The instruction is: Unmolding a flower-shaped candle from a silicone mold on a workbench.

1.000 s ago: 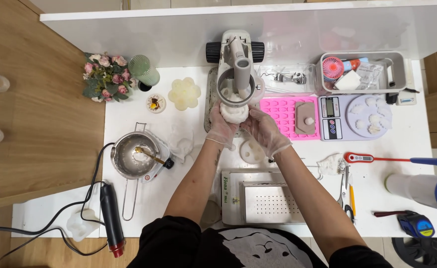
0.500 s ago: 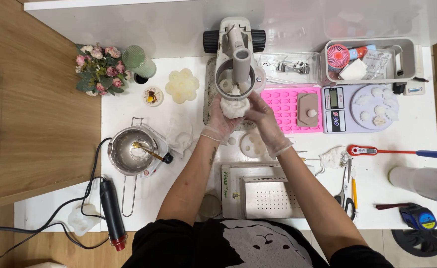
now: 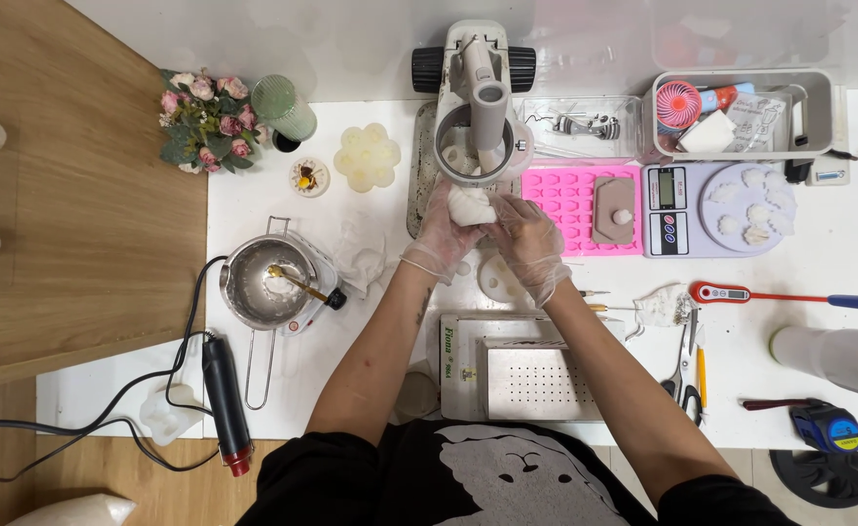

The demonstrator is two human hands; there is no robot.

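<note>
Both gloved hands [image 3: 492, 229] cup roundish white lump [image 3: 471, 206], no clear axis

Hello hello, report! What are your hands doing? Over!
Left hand and right hand, both gloved, shut on white lump. Lump just below grey cup. Nothing between them.

The gloved left hand [image 3: 446, 226] and right hand [image 3: 526, 242] are hemmed in at the far middle of the white table [image 3: 254, 205]: the grey press machine [image 3: 476, 107] blocks the far side, the pink mould tray [image 3: 585, 209] and scale [image 3: 716, 207] crowd the right, and the perforated metal box [image 3: 517, 365] stands near. To the left a narrow bare strip runs between the flower-shaped white mould [image 3: 367, 156] and the melting pot [image 3: 265, 282]. More bare tabletop lies right of the box, bounded by the red thermometer [image 3: 741, 293] and scissors [image 3: 684, 365].
</note>
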